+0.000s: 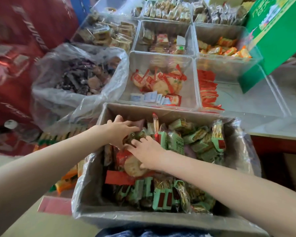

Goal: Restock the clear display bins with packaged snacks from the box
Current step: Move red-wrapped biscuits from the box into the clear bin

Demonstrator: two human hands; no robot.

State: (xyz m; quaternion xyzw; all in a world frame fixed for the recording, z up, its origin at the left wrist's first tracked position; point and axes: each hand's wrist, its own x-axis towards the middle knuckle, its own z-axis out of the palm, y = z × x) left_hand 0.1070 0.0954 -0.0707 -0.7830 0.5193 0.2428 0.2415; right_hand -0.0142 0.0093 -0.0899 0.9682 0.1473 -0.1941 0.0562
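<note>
- Both hands are reached into the plastic-lined grey cardboard box (pixel 161 218) at the near edge of the counter (pixel 272 127).
- The left hand (pixel 121 132) and right hand (pixel 149 151) are clenched together on a dark snack packet (pixel 130 139); the exact grip is blurred.
- The half-filled clear plastic bin of red-wrapped crackers (pixel 161 79) stands just beyond.
- Neighbouring green-wrapped packets (pixel 176 142) may be dragged out and spilled, being packed tightly.

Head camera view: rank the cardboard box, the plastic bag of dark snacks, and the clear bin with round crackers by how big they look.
1. cardboard box, though it is nearest the camera.
2. plastic bag of dark snacks.
3. clear bin with round crackers, close to the bag, so this order is unsure.
</note>
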